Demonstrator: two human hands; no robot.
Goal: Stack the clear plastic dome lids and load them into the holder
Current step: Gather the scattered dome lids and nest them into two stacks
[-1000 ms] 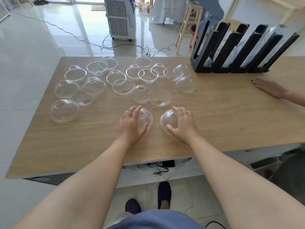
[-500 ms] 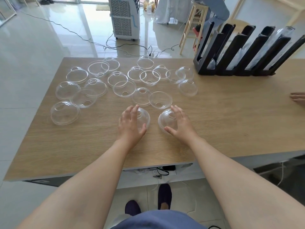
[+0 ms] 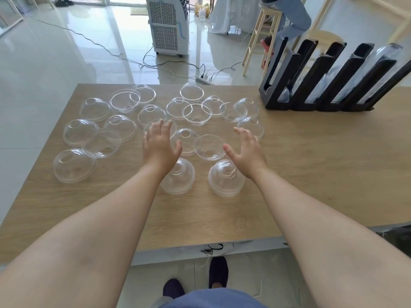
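Two short stacks of clear dome lids sit near the middle of the table, dome up and rim down: the left stack (image 3: pixel 178 177) and the right stack (image 3: pixel 226 177) just beside it at three o'clock. Each is thin, glossy, see-through plastic, round, with a hole at the crown. The loose lids (image 3: pixel 124 127) spread from nine o'clock round to one o'clock of the stacks, some dome up, others flipped like shallow bowls, several overlapping. The left hand (image 3: pixel 160 145) hovers above them with fingers straight and together, holding nothing; the right hand (image 3: pixel 246 150) is spread wide, thumb out, also empty. At two o'clock stands the black holder (image 3: pixel 295 74), its long channels slanting up and away, clear lids already lying in some of them. The table (image 3: pixel 311 174) is pale wood-grain laminate. Beyond its far edge, at twelve o'clock, lie a shiny tiled floor (image 3: pixel 66 52), trailing cables, a white air cooler (image 3: pixel 168 25) and a wooden stool (image 3: pixel 264 30).
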